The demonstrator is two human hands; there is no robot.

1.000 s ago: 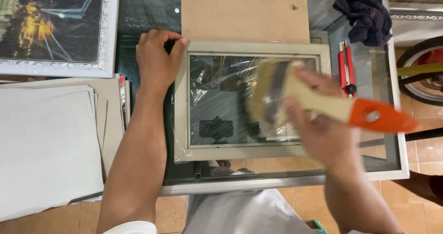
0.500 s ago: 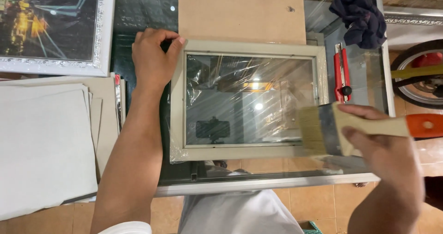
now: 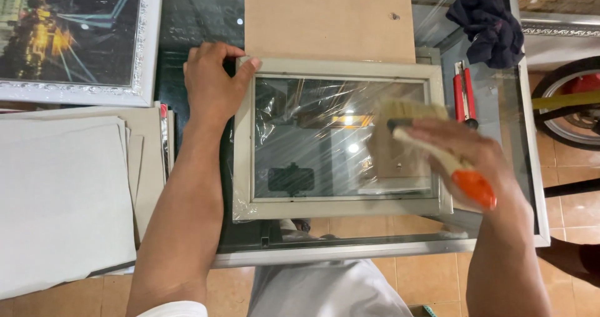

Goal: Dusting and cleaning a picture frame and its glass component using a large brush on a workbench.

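A pale picture frame (image 3: 337,209) with a glass pane and clear plastic wrap lies flat on a glass-topped table (image 3: 525,135). My left hand (image 3: 211,85) presses on the frame's top left corner. My right hand (image 3: 462,154) grips a wide flat brush (image 3: 406,129) with a light wooden handle and an orange end; its bristles rest on the right part of the pane, blurred by motion.
A brown backing board (image 3: 328,17) lies behind the frame. A framed night-city picture (image 3: 69,35) sits top left, a stack of grey boards (image 3: 62,198) at left. Red-handled pliers (image 3: 464,92) and a dark cloth (image 3: 487,23) lie at right. A wheel (image 3: 572,104) stands beyond the table.
My right hand swung the brush off the frame's right edge, then back onto the right part of the glass. My left hand stayed on the corner.
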